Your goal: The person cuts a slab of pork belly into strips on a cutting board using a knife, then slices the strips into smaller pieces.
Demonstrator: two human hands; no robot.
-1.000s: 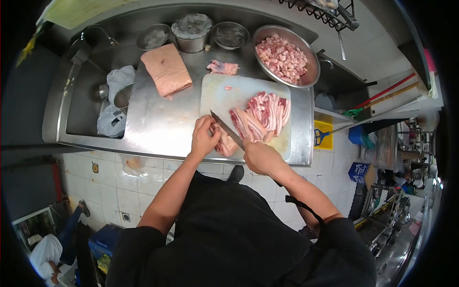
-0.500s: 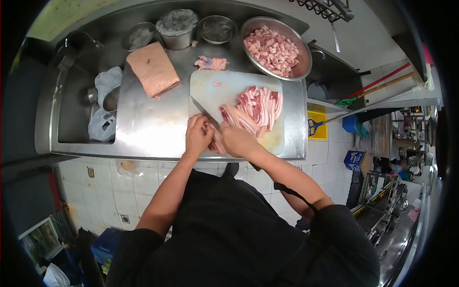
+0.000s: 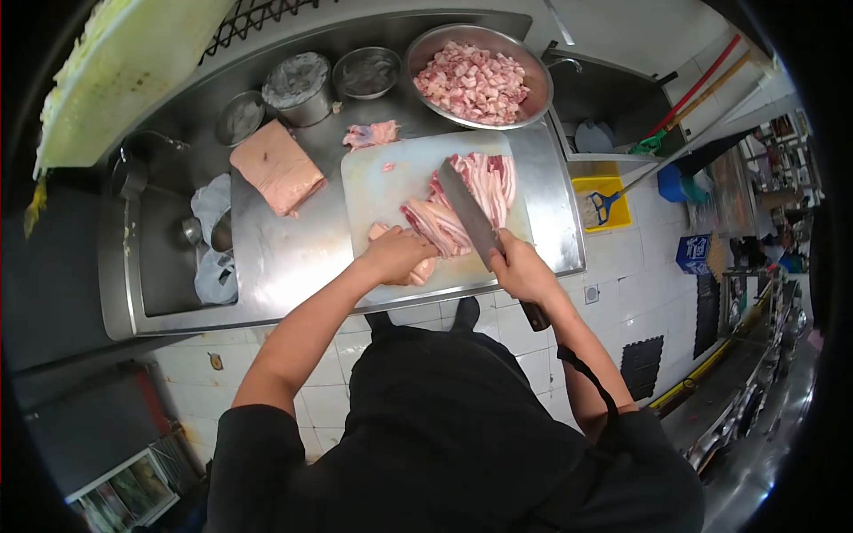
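My right hand [image 3: 526,269] is wrapped around a large knife [image 3: 471,211], its broad blade slanting up and left over strips of pork belly [image 3: 487,185]. The dark handle sticks out below my fist. My left hand [image 3: 397,255] is closed over a piece of pork belly [image 3: 421,271] near the front of the white cutting board [image 3: 373,182]; part of that piece is hidden beneath the fingers. Its fingertips reach the left end of a row of sliced strips [image 3: 437,227]. A small meat scrap [image 3: 388,167] lies farther back on the board.
A big pork slab [image 3: 277,167] lies left on the steel counter [image 3: 293,253]. Behind the board are a fatty scrap [image 3: 371,134], a steel bowl of diced meat [image 3: 475,84], a smaller bowl [image 3: 367,73] and a pot [image 3: 298,87]. A sink [image 3: 169,266] is at the far left.
My right hand has moved right with the knife, and the blade now lies over the strips. My left hand has shifted right and now covers the meat. The camera view has turned slightly.
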